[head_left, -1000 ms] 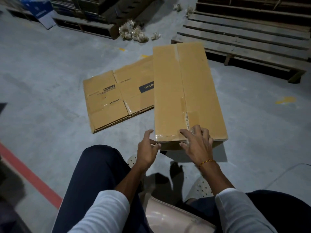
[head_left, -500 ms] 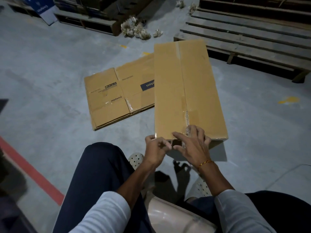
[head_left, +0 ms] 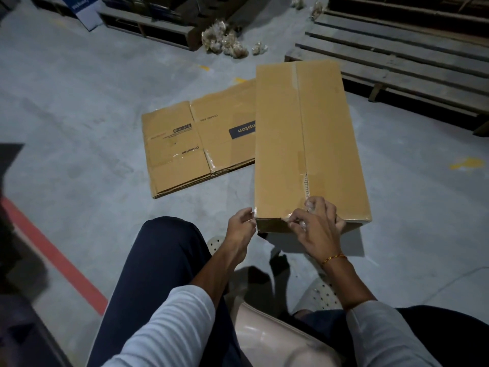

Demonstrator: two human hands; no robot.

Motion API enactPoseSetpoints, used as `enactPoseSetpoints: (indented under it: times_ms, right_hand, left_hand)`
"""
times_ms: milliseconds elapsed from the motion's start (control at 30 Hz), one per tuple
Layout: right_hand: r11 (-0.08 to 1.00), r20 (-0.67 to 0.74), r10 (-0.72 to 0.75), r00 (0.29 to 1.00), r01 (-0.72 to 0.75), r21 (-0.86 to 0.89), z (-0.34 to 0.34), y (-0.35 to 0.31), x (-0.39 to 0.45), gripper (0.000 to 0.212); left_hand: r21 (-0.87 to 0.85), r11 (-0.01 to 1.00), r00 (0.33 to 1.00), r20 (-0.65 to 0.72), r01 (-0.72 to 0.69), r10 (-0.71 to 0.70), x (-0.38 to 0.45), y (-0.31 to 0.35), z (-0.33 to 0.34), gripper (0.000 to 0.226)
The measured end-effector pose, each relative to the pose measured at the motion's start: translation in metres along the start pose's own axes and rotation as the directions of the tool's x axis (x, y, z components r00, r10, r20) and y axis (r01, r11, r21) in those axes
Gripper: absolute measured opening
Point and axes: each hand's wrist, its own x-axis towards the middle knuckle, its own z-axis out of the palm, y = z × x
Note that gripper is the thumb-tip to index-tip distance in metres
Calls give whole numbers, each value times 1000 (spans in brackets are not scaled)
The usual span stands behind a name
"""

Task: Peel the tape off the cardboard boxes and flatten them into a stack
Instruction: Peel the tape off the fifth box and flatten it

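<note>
A long closed cardboard box [head_left: 280, 144] lies on the floor in front of me, with clear tape [head_left: 304, 165] along its top seam, partly torn near my end. My right hand [head_left: 315, 229] is at the box's near edge, fingers curled and pinching a crumpled bit of clear tape at the seam. My left hand [head_left: 240, 229] holds the box's near left corner, fingers curled against it. To the left, a stack of flattened boxes [head_left: 190, 147] lies on the floor, its right side hidden behind the box.
Wooden pallets [head_left: 402, 56] lie at the back right and more pallets [head_left: 148, 25] at the back left. A heap of crumpled tape [head_left: 225, 43] sits between them. A red floor line [head_left: 55, 255] runs at the left. My knees and a pale seat [head_left: 272, 340] fill the bottom.
My right hand has slid from the box's top down over its near edge and now pinches crumpled tape. My left hand has shifted onto the near left corner.
</note>
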Motion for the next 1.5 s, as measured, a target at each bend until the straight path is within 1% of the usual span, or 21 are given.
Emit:
enactPoseSetpoints:
  times_ms: [67, 200, 267, 467, 633, 733, 867, 967, 1067, 1133, 1233, 1300, 1433, 1500]
  right_hand:
    - [1000, 5, 2, 1000, -2, -16, 0, 1, 0, 13]
    - [1000, 16, 9, 1000, -9, -26, 0, 2, 3, 11]
    - [999, 22, 12, 1000, -11, -34, 1, 1, 3, 11]
    - [999, 17, 4, 1000, -4, -36, 1, 3, 4, 9]
    - [999, 28, 8, 1000, -7, -39, 1, 3, 3, 8]
    - [999, 26, 8, 1000, -7, -33, 2, 2, 3, 7]
    - [999, 20, 19, 1000, -18, -41, 1, 2, 4, 8]
    - [999, 23, 25, 999, -24, -38, 0, 3, 5, 9]
    - [999, 30, 17, 999, -15, -45, 1, 3, 4, 8]
    - [999, 30, 12, 999, -10, -48, 1, 3, 3, 8]
    - [999, 23, 14, 1000, -13, -52, 2, 4, 4, 7]
    - [998, 19, 16, 1000, -15, -53, 3, 4, 4, 7]
    - [998, 18, 28, 999, -27, -57, 1, 7, 3, 8]
    - [998, 17, 29, 999, -28, -56, 1, 8, 3, 8]
  left_hand:
    - [-4, 1000, 1000, -9, -13, 13, 1, 1, 3, 35]
    - [-93, 996, 999, -40, -7, 3, 5, 1, 1, 24]
    - [-135, 991, 998, -54, 13, -21, 8, 1, 0, 22]
    - [-279, 954, 992, -31, 112, -126, 15, 1, -2, 24]
    - [-360, 919, 983, -27, 158, -179, 17, 6, -3, 17]
    - [-320, 932, 977, -68, 172, -204, 18, 6, 0, 17]
    - [-226, 954, 974, -71, 196, -217, 19, 9, 2, 17]
    - [-226, 950, 968, -74, 217, -238, 21, 14, 0, 14]
    - [-287, 907, 946, -15, 307, -325, 20, 16, -3, 18]
    - [-291, 899, 941, 8, 327, -339, 21, 17, -4, 21]
    - [-228, 924, 948, -13, 308, -319, 27, 20, -3, 20]
    - [-176, 928, 942, -6, 328, -335, 30, 20, -4, 16]
    - [-89, 921, 925, 41, 380, -378, 35, 21, -6, 6]
    - [-75, 915, 918, 76, 395, -390, 34, 25, -5, 6]
